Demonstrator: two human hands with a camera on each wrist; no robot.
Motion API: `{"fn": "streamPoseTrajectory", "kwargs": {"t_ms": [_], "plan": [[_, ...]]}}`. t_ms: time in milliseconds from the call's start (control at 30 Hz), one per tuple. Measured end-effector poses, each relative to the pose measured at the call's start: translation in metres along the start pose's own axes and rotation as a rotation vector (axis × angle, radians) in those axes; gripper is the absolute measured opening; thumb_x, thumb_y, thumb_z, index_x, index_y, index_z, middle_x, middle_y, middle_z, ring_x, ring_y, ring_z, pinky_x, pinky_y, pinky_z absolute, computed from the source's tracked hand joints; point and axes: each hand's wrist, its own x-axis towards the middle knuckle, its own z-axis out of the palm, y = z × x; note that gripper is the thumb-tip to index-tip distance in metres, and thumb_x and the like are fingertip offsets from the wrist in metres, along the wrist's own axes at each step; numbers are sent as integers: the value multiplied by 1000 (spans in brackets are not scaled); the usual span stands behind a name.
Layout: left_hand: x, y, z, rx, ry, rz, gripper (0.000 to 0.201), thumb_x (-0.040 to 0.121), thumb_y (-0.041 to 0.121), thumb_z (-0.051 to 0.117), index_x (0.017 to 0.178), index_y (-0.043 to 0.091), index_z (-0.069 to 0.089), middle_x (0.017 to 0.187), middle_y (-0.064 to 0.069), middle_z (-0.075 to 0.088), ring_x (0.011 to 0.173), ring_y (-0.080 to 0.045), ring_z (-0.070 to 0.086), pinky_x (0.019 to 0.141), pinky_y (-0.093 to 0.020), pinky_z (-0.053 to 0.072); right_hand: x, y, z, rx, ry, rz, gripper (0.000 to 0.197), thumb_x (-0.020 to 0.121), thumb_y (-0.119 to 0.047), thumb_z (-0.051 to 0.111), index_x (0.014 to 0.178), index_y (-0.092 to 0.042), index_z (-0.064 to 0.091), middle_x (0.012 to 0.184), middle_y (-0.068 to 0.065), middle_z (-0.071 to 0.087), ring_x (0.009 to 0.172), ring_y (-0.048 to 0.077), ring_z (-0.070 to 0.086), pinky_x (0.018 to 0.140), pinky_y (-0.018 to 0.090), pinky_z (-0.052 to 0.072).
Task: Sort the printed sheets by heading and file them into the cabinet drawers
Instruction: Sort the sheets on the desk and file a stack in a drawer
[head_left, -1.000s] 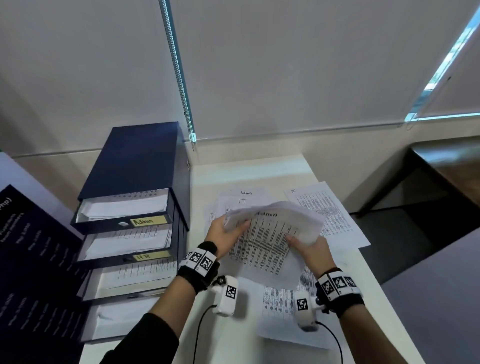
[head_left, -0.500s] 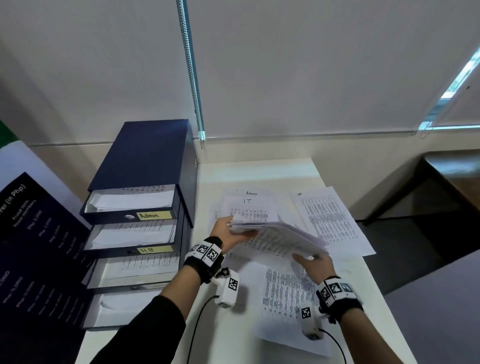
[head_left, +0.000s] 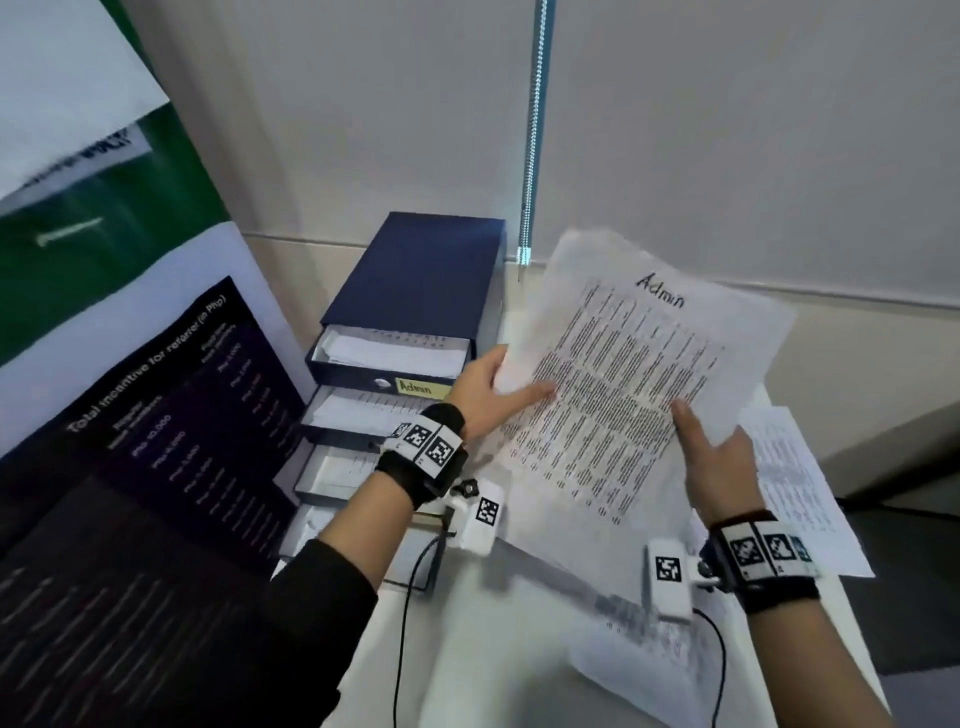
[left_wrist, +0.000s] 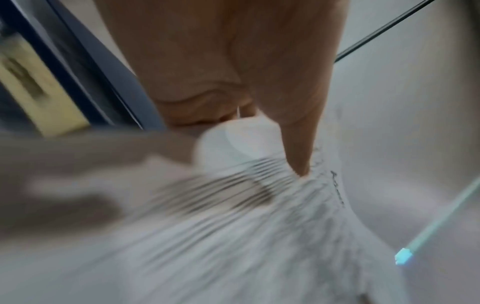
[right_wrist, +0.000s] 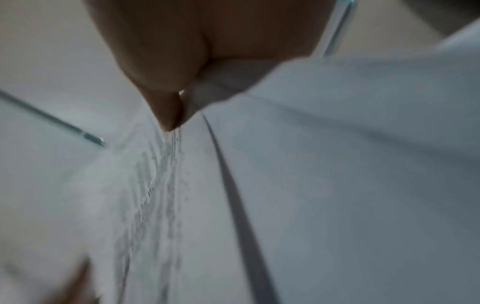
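a: what is seen on the left?
b: a dark poster (head_left: 130, 441), then the blue cabinet (head_left: 415, 275) with its drawers pulled open; the top drawer (head_left: 387, 364) is labelled "admin".
a: and the sheets?
b: a sheaf headed "admin" (head_left: 634, 374) is held up above the table (head_left: 467, 649), just right of the cabinet. its left edge is pinched by the left hand (head_left: 485, 397), its right edge is gripped by the right hand (head_left: 719, 467).
a: further right?
b: more printed sheets (head_left: 800, 499) are lying flat on the table.

White roller blind (head_left: 727, 130) w/ bead chain (head_left: 535, 130), beige wall (head_left: 857, 353) below, printed banner (head_left: 130, 415) at left.
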Motion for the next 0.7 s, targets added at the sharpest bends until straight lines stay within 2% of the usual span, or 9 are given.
{"fn": "streamPoseTrajectory", "kwargs": {"t_ms": [67, 133, 200, 267, 367, 433, 533, 633, 700], "plan": [[-17, -15, -23, 70, -31, -72, 52, 77, 49, 76, 120, 24, 62, 106, 6, 73, 96, -9, 70, 88, -38, 56, 11, 0, 14, 75, 8, 6, 38, 87, -50, 64, 114, -24, 59, 106, -11, 66, 100, 11, 62, 95, 29, 47], [-36, -30, -45, 150, -47, -115, 48, 82, 50, 70, 121, 23, 64, 108, 9, 72, 99, -6, 68, 93, -36, 54, 16, -4, 33, 81, -29, 12, 57, 82, -58, 67, 124, -21, 60, 119, -6, 67, 111, 17, 62, 103, 43, 46], [-56, -40, -67, 97, -30, -125, 38, 88, 41, 67, 121, 22, 64, 114, 8, 72, 104, -7, 68, 95, -33, 53, 19, -2, 58, 72, -99, 42, 52, 84, -55, 66, 124, -21, 60, 119, -5, 67, 109, 15, 63, 103, 44, 46], [-77, -42, -90, -23, 49, -131, 28, 91, 29, 66, 118, 20, 65, 113, 6, 73, 105, -11, 69, 92, -31, 54, 17, 1, 90, 102, -209, 99, 39, 89, -39, 66, 123, -21, 59, 116, -5, 68, 105, 14, 65, 101, 44, 48], [-102, -51, -128, -74, 203, -157, 23, 91, 23, 67, 114, 21, 65, 107, 2, 74, 100, -16, 71, 89, -33, 55, 5, 8, 136, 159, -380, 223, 49, 87, -27, 71, 132, -14, 55, 121, 4, 68, 106, 24, 67, 97, 51, 50], [-117, -56, -154, -118, 268, -221, 22, 91, 22, 67, 113, 22, 64, 110, -2, 73, 96, -18, 71, 87, -36, 56, -9, 12, 164, 165, -503, 275, 45, 90, -19, 67, 133, -13, 53, 125, 6, 66, 109, 24, 66, 96, 48, 51], [-139, -59, -185, -262, 358, -278, 29, 92, 14, 64, 121, 13, 59, 113, -9, 71, 88, -16, 72, 77, -30, 58, -33, 14, 199, 227, -676, 365, 40, 93, -6, 59, 133, -10, 54, 124, 7, 67, 111, 25, 65, 97, 45, 50], [-155, -61, -204, -378, 530, -322, 55, 89, 13, 68, 139, 14, 45, 117, -9, 67, 84, -16, 70, 67, -25, 59, -42, 17, 219, 282, -699, 445, 43, 93, -4, 58, 135, -7, 52, 126, 9, 66, 114, 26, 64, 102, 47, 47], [-159, -64, -213, -456, 545, -331, 61, 89, 13, 69, 143, 18, 41, 111, -8, 70, 79, -14, 70, 60, -23, 58, -42, 15, 226, 335, -698, 528, 41, 94, -3, 56, 135, -6, 52, 127, 13, 64, 116, 30, 62, 103, 49, 46]]}}
